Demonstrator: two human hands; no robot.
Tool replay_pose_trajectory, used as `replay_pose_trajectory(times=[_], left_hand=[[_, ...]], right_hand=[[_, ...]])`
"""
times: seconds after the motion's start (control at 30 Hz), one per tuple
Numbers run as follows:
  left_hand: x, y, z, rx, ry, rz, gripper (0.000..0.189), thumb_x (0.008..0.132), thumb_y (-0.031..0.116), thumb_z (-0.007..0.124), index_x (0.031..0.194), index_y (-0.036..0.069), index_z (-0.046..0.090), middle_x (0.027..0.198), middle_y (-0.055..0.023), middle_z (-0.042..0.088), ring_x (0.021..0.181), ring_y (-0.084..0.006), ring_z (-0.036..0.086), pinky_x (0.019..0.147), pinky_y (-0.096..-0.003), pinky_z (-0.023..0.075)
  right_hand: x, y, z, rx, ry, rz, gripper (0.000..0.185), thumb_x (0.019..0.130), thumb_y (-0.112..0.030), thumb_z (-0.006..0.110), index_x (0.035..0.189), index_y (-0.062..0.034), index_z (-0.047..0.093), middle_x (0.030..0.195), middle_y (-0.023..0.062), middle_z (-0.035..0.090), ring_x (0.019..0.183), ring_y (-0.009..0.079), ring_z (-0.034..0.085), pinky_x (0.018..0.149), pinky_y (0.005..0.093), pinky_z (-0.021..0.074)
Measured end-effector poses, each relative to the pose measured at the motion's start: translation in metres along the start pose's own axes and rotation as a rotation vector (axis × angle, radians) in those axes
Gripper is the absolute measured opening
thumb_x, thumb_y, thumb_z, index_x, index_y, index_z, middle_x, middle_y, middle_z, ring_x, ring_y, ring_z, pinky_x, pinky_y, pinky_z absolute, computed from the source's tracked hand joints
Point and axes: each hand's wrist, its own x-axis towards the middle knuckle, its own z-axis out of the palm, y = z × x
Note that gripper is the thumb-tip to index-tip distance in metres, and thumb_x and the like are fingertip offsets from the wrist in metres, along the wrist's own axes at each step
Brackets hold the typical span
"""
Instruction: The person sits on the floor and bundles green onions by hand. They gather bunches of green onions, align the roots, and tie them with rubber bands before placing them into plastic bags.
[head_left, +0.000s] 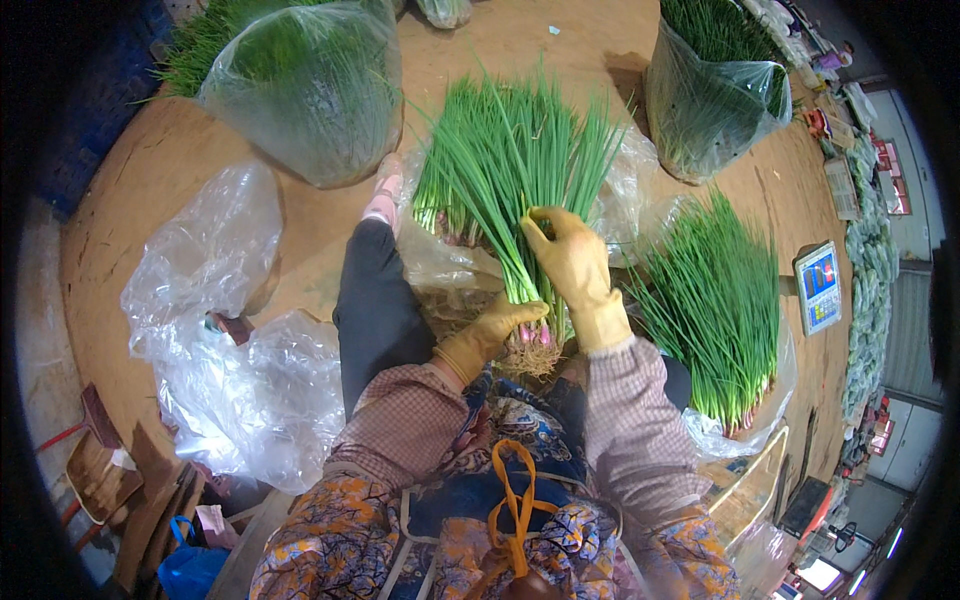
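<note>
My left hand (495, 326), in a yellow rubber glove, grips a bunch of green onions (517, 277) near its base. Pinkish bulbs and tangled roots (534, 352) show just below the thumb. The long green leaves fan out away from me. My right hand (574, 259), gloved alike, is at the bunch's right side, thumb and forefinger pinched on what looks like a thin yellowish leaf (525, 201). Beyond my hands, more green onions (450, 180) lie on clear plastic sheeting (461, 266). To the right, another pile of green onions (716, 307) rests on plastic.
Plastic bags full of greens stand at far left (315, 97) and far right (712, 112). Crumpled clear plastic (247, 390) lies left of my leg (379, 300). A digital scale (817, 287) stands at right. A dustpan (103, 476) and blue bag (191, 570) are at lower left.
</note>
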Motion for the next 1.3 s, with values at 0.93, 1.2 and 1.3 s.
replay_pose_trajectory(times=[0.93, 1.2, 1.3], left_hand=[[-0.007, 0.006, -0.009, 0.144, -0.216, -0.125, 0.043, 0.080, 0.007, 0.063, 0.118, -0.003, 0.047, 0.113, -0.0116, 0.057, 0.104, -0.0187, 0.055, 0.091, -0.0308, 0.0439], [-0.003, -0.037, -0.030, 0.137, -0.269, -0.136, 0.042, 0.077, 0.007, 0.062, 0.115, -0.003, 0.049, 0.108, -0.0129, 0.058, 0.099, -0.0201, 0.057, 0.089, -0.0310, 0.0454], [-0.006, -0.001, -0.007, 0.140, -0.330, -0.131, 0.046, 0.079, 0.008, 0.062, 0.120, -0.004, 0.045, 0.115, -0.0142, 0.055, 0.103, -0.0209, 0.056, 0.089, -0.0331, 0.0462]], right_hand=[[0.050, 0.042, -0.086, 0.252, 0.092, -0.060, 0.038, 0.081, -0.003, 0.053, 0.118, -0.0085, 0.053, 0.101, 0.0136, 0.062, 0.088, 0.0212, 0.061, 0.079, 0.0305, 0.0468], [0.122, 0.027, -0.071, -0.542, -0.381, -0.506, 0.032, 0.073, -0.007, 0.057, 0.105, -0.0090, 0.059, 0.099, 0.0130, 0.062, 0.103, 0.0287, 0.054, 0.087, 0.0365, 0.0413], [0.123, 0.020, -0.098, -0.472, -0.528, -0.519, 0.019, 0.073, -0.011, 0.059, 0.092, -0.0082, 0.061, 0.088, 0.0080, 0.062, 0.090, 0.0253, 0.058, 0.079, 0.0361, 0.0415]])
